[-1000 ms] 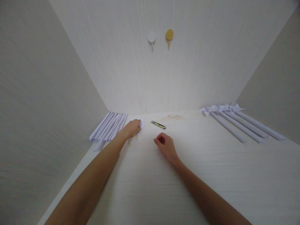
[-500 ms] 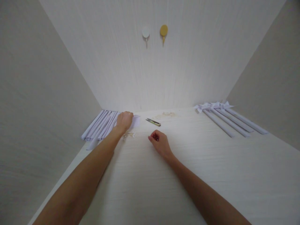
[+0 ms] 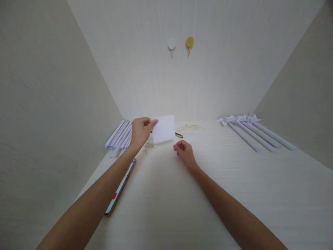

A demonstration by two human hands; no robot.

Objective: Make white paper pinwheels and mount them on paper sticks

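Note:
My left hand [image 3: 142, 133] pinches the left edge of a white square of paper [image 3: 164, 129], raised off the table. Behind the paper, a pair of thread snips [image 3: 179, 135] lies partly hidden. My right hand [image 3: 185, 150] hovers just in front of the snips with its fingers curled together; whether anything tiny is between them I cannot make out. Rolled paper tubes [image 3: 119, 135] lie side by side left of my left hand, partly covered by it. Small pale scraps [image 3: 150, 144] lie below the paper.
A phone [image 3: 121, 189] with a lit screen rests beside my left forearm. At the right, several paper tubes [image 3: 257, 133] carry folded paper pieces [image 3: 240, 119] at their far ends. More crumbs [image 3: 191, 125] lie near the back wall, where a white hook [image 3: 171, 43] and a yellow hook [image 3: 189, 42] hang.
My left hand has lifted the white paper off the table and brought it rightward, over part of the snips. The phone has come into sight. My right hand keeps its curled shape.

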